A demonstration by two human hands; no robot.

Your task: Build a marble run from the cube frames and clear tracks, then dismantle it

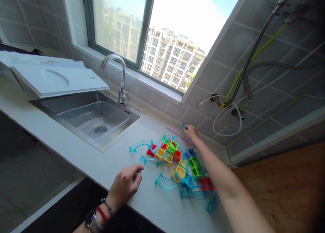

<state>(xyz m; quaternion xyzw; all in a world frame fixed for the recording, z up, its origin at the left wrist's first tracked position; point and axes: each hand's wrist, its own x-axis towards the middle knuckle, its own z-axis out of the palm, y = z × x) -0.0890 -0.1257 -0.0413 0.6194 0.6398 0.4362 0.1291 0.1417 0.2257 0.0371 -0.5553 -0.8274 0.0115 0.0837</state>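
Well, on the head view my right hand (191,131) pinches a teal piece (182,126) beyond the blocks (177,155) on the table (147,199); my left hand (127,184) hangs half-curled, seemingly empty. Dragging my right forearm (218,173) sideways could scatter them.

Just beyond the left fingers (135,170), the curved turquoise track pieces (167,185) look smooth, glossy and see-through, like plastic; the small turquoise piece (182,126) at the right fingers (188,128) seems alike. Between both, the hollow, bright-coloured plastic cubes (177,155) are shiny. Beneath, the white slab countertop (157,206) is smooth. Past the left fingers, the rectangular grey sink (114,135) is satin metal; the arched silver tap (122,94), polished metal. Right of the right fingers, the brown panel (284,189) shows wood grain.
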